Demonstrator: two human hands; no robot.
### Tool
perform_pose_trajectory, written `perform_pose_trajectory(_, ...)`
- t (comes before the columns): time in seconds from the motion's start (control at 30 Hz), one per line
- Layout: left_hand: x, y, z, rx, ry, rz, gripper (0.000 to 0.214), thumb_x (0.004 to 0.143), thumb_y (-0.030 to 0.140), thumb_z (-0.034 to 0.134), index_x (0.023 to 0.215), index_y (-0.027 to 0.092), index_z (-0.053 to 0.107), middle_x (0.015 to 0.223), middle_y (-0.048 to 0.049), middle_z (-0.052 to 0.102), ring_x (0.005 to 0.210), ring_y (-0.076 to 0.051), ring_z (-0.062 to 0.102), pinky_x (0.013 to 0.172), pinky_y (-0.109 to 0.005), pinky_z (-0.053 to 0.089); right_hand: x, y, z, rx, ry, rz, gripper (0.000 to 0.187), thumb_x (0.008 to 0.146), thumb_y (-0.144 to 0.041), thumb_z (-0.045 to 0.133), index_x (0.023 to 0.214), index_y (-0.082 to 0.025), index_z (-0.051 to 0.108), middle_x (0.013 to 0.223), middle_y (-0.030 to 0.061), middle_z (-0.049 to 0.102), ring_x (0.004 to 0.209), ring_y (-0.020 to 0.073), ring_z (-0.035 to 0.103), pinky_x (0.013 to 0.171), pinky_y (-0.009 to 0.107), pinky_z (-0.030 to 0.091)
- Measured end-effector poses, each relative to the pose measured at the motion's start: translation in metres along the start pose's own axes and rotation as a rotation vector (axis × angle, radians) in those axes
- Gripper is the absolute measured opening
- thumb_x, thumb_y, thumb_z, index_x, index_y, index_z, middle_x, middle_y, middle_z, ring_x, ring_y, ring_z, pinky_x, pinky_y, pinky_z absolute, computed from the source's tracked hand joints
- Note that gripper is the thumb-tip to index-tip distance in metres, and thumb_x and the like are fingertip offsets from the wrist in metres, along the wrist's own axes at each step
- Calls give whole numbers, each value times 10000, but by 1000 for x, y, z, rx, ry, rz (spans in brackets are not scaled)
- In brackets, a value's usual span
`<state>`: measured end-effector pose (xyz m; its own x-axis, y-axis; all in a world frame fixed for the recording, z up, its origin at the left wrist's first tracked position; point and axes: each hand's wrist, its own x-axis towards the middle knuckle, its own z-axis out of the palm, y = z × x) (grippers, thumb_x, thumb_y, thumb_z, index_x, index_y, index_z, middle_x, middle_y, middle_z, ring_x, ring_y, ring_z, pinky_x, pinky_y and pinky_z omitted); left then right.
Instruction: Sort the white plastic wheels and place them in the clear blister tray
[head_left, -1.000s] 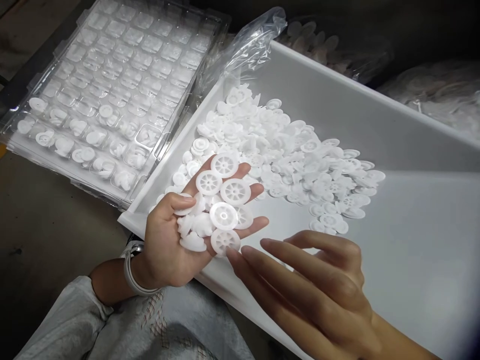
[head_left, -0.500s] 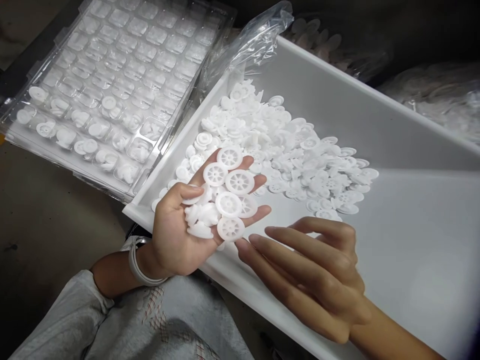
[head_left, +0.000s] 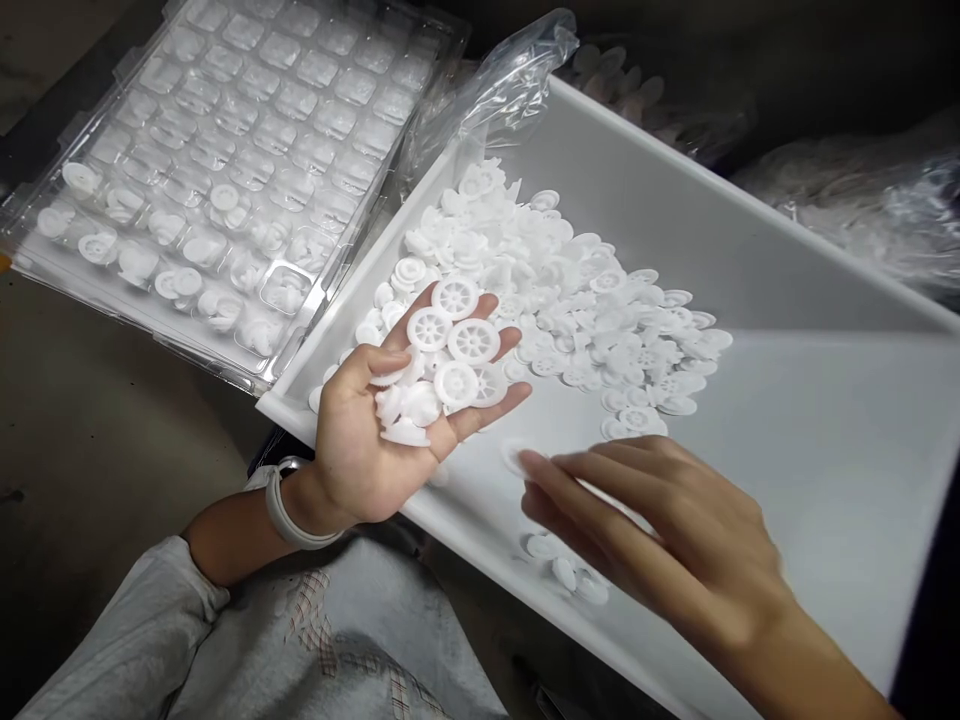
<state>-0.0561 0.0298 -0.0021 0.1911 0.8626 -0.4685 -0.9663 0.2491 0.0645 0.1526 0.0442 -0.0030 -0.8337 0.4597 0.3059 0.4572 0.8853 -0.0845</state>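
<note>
My left hand is palm up, cupped under several white spoked plastic wheels and some lumpy white plastic pieces. Its thumb presses on the pile while the other fingers stretch out beneath. To the right, my right hand pinches a white plastic wheel at its fingertips, blurred by motion. Both hands are over a large pale bin, where a heap of similar white parts lies against the far left side. A few loose white discs rest on the bin floor below my right hand.
Left of the bin sits a clear plastic tray of many pockets; the nearest rows hold white parts. A crumpled clear bag hangs at the bin's far left corner. More bagged material lies beyond the bin's far wall.
One wheel has left the lower edge of the pile in my left palm, and my right hand has moved right, away from it, with a wheel at its fingertips. Loose discs below have come into view.
</note>
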Motion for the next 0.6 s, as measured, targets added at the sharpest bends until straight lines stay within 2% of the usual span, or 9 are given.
perform_pose_trajectory(0.1,0,0,0,8,-10,-10,560,838,166,424,1396,198,456,1357,-64,616,1265,-274,582,1099,-544,433,-31,13,11,-45,-159,-11,102,886,-68,582,936,-154,602,773,33,633,603,119,546,536,263,419)
perform_pose_trajectory(0.23,-1,-1,2,54,-11,-20,594,841,176,407,1433,227,408,1366,-46,611,1252,-257,594,1067,-503,473,-72,14,21,-57,-372,151,214,929,-94,459,778,-162,594,670,6,562,486,100,466,432,245,307)
perform_pose_trajectory(0.37,-3,0,3,99,-31,-5,616,861,195,390,1476,227,359,1397,-48,588,1290,-250,564,1051,-455,493,-99,6,15,-42,-549,348,221,908,-104,471,724,-172,574,682,24,577,533,133,515,470,265,318)
perform_pose_trajectory(0.5,-4,-2,2,114,-46,1,629,861,199,402,1487,230,352,1389,-38,597,1322,-238,534,1073,-433,476,-96,3,-3,-3,-576,408,175,918,-123,481,835,-170,627,711,27,612,548,131,543,484,259,324)
perform_pose_trajectory(0.6,-5,-5,2,140,-44,17,636,847,198,426,1479,226,361,1419,-43,572,1318,-244,538,1078,-444,470,-63,-3,-15,17,-471,335,138,952,-176,493,921,-168,627,764,32,630,597,123,563,524,249,369)
